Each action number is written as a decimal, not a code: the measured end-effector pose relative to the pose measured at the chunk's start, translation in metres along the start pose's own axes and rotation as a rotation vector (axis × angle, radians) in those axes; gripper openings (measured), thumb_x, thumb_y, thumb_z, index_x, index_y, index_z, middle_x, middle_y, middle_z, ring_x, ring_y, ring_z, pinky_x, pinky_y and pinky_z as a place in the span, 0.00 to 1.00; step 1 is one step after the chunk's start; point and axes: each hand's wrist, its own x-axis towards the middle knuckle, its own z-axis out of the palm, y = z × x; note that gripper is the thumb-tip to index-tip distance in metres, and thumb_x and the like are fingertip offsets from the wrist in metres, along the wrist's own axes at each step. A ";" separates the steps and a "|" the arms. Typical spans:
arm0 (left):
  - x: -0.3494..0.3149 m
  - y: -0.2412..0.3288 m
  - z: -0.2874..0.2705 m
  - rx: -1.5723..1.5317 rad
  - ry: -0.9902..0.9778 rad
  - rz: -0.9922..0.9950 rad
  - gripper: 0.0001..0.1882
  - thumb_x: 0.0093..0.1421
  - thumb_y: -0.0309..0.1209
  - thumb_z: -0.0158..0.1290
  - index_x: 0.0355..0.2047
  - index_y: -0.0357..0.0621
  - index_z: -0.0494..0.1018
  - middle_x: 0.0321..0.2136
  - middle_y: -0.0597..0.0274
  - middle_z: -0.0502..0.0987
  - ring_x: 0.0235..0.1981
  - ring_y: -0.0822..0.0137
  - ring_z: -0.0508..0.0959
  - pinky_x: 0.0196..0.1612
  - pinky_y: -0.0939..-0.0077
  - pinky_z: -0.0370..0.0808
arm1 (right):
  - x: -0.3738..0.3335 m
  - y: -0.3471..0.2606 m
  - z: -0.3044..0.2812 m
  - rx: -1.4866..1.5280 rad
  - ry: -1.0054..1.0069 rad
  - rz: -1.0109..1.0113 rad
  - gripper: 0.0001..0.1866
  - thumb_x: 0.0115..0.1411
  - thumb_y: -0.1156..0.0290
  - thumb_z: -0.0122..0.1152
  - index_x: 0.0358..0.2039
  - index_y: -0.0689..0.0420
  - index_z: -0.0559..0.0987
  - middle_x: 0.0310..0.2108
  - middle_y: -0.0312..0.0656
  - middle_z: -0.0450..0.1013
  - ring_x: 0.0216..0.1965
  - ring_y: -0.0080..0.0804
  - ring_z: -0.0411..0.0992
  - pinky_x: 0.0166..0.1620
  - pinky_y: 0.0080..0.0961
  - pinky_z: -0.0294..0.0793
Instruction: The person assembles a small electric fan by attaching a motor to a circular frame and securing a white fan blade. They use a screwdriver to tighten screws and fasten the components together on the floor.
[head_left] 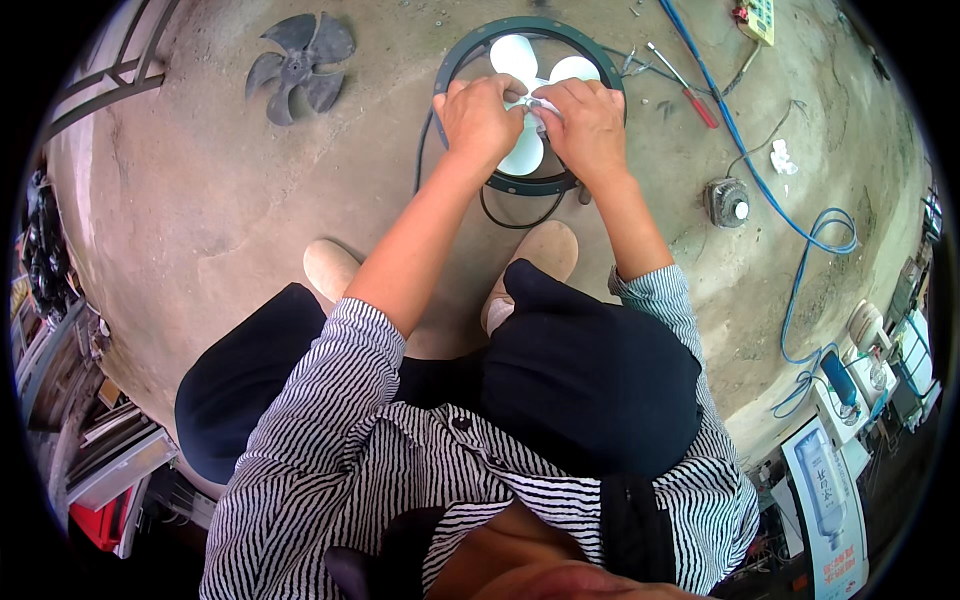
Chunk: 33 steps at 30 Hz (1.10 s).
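Note:
A white fan blade point(523, 150) with rounded paddles lies inside a dark round fan frame point(530, 186) on the floor in front of my feet. My left hand point(482, 118) is at the hub from the left, its thumb and fingers pinched there. From the other side my right hand point(585, 122) meets it, fingers curled in on the hub as well. The fingertips of both hands nearly touch, and they hide most of the hub and any small part between them. A black cable point(520, 224) loops out below the frame's near edge.
A dark grey fan blade point(298, 68) lies to the left. To the right are a red-handled screwdriver point(698, 106), a small motor point(727, 203) with a wire, a blue cable point(755, 170), crumpled white paper point(783, 158) and a yellowish power strip point(759, 20). A metal rack point(110, 95) stands at far left.

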 end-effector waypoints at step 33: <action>-0.001 -0.002 0.001 -0.013 0.026 0.003 0.12 0.52 0.37 0.63 0.39 0.54 0.82 0.35 0.72 0.84 0.44 0.63 0.76 0.50 0.65 0.61 | -0.005 0.004 0.004 0.077 -0.005 -0.055 0.05 0.53 0.71 0.64 0.29 0.45 0.85 0.30 0.27 0.76 0.34 0.30 0.72 0.39 0.32 0.63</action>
